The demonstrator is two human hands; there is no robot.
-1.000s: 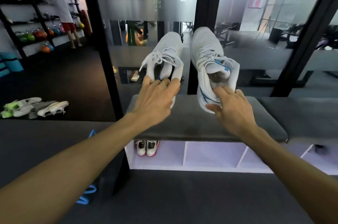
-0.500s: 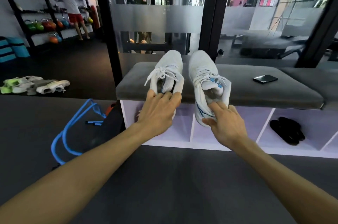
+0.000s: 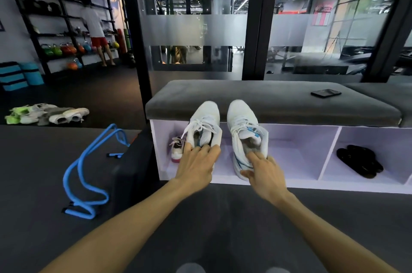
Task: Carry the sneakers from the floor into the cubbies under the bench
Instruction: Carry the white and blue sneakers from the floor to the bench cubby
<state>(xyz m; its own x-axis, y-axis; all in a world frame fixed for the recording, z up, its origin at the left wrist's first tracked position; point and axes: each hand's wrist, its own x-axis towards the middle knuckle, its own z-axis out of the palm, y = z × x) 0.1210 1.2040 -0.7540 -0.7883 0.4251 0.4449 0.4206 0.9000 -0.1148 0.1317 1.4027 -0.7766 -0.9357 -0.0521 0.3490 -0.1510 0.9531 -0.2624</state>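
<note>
Both hands are out in front, each carrying one white sneaker by its heel end with the toe pointing away toward the bench, which looks like the natural hold for sliding a shoe toe-first into an opening. The left hand (image 3: 196,166) has its grip closed over the heel collar of the left sneaker (image 3: 204,124), fingers curled into the shoe's mouth; the right hand (image 3: 264,171) pinches the right sneaker (image 3: 245,130), forefinger hooked inside the collar and thumb along the outer side where the blue trim shows. The pair is held in the air, side by side but not touching, in front of the near edge of the grey cushioned surface (image 3: 278,103) and level with the white cubbies (image 3: 298,150) beneath it. The left shoe hangs before the leftmost cubby, where a white and pink shoe (image 3: 177,150) already sits against the left wall; the right shoe is before the next cubby along, which appears free. Judging by this, the carry is nearly done and only the setting down inside remains. A pair of black sandals (image 3: 359,161) occupies a cubby further right, and a phone (image 3: 326,93) lies near the surface's far right corner. On the floor to the left lie a blue tube (image 3: 85,170) and more sneakers (image 3: 48,113), probably still to be brought over.
</note>
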